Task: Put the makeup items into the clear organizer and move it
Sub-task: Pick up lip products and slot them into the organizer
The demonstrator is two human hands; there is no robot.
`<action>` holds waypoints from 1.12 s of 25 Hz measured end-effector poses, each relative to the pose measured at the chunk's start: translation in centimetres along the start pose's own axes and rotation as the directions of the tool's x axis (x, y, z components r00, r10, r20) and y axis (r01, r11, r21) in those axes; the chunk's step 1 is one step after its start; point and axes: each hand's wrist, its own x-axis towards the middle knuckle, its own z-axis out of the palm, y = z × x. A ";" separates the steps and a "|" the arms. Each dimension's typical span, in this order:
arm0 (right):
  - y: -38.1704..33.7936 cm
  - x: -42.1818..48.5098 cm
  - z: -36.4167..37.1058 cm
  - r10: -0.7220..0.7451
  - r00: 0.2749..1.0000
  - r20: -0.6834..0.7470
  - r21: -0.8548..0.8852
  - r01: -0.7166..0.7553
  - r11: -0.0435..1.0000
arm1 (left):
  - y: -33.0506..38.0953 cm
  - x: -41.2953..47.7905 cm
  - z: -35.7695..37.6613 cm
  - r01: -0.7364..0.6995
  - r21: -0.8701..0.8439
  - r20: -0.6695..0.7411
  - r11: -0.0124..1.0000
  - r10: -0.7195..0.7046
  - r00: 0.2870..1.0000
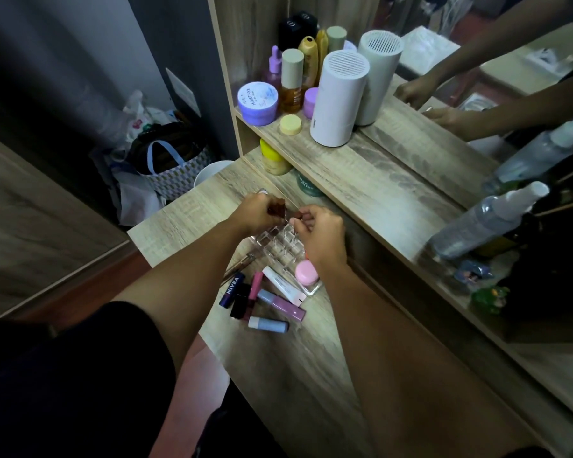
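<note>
The clear organizer [280,246] with a grid of small compartments sits on the wooden dressing table [186,213]. My left hand [258,213] hovers over its far end, fingers closed on a small dark reddish item [276,207]. My right hand [318,231] is beside it over the organizer, fingertips pinched together; what it holds is unclear. A pink round jar [306,272] and a white tube [283,286] lie in the organizer's near tray. On the table lie a Nivea stick [231,289], a black lipstick [240,300], a pink tube [254,285], a purple tube [283,304] and a blue tube [268,324].
A raised shelf [361,166] holds a white cylinder device [338,97], jars and bottles [291,81]. A mirror [477,77] stands behind it. Spray bottles [487,219] stand at the right. Bags [166,160] sit on the floor left of the table.
</note>
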 end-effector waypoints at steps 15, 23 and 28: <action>-0.1 -0.3 0.1 0.028 1.000 0.009 -0.110 -0.026 0.994 | 0.0 -0.5 -1.3 -0.030 -0.021 0.032 0.999 0.031 0.999; -1.5 -3.1 -1.2 -0.029 0.998 -0.047 -0.097 0.024 0.995 | -1.3 -5.6 -3.1 0.038 -0.056 -0.073 0.998 -0.042 0.996; 0.1 -8.7 0.1 -0.104 0.972 0.211 -0.241 0.154 0.958 | -4.7 -10.6 -1.6 0.114 -0.015 -0.034 0.993 -0.114 0.993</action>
